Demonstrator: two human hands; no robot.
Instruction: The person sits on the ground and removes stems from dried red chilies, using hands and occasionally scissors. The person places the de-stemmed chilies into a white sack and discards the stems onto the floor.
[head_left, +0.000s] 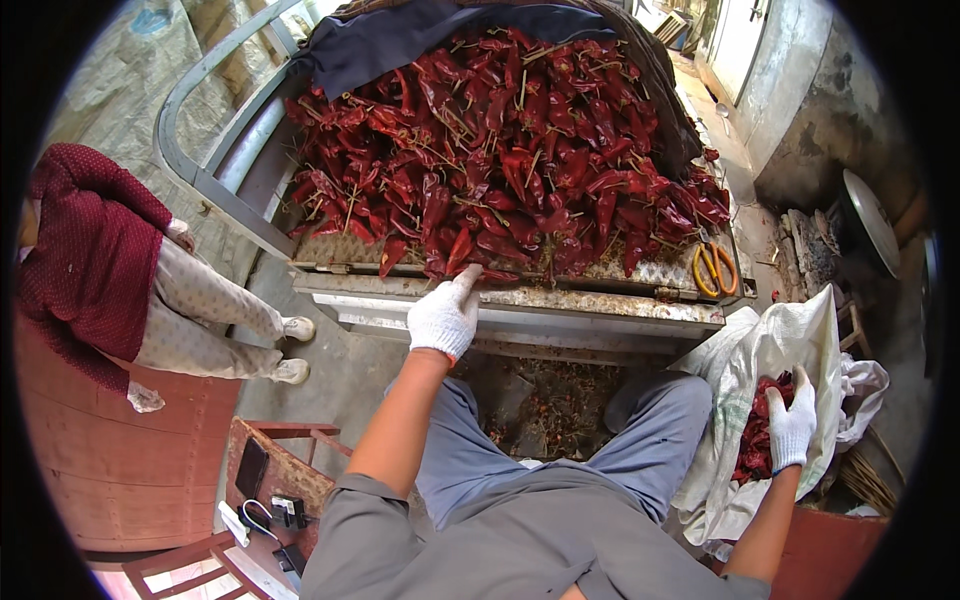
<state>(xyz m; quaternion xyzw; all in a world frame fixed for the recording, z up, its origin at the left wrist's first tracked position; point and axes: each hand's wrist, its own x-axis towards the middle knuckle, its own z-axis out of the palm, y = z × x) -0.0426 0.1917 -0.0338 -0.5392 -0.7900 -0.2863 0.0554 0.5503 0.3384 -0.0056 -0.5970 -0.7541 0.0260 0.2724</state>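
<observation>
A large heap of dried red chili peppers [500, 150] with pale stems covers the metal cart bed [600, 303] before me. My left hand [440, 318], in a white knit glove, is at the bed's near edge, its fingertips closed on a chili pepper [497, 275] at the front of the heap. To my right, my gloved right hand [792, 424] is over the mouth of a white woven sack [715, 365]. Its thumb and fingers are apart, with nothing visible between them. Red chili pieces [755, 435] lie inside the sack, beside that hand.
Orange-handled scissors [714, 270] lie on the bed's right corner. A dark cloth [400, 50] covers the heap's far side. At left stands another person [100, 260] in a dark red top. A small wooden table [290, 465] holds a phone [251, 469]. Chili debris [545, 405] litters the floor between my knees.
</observation>
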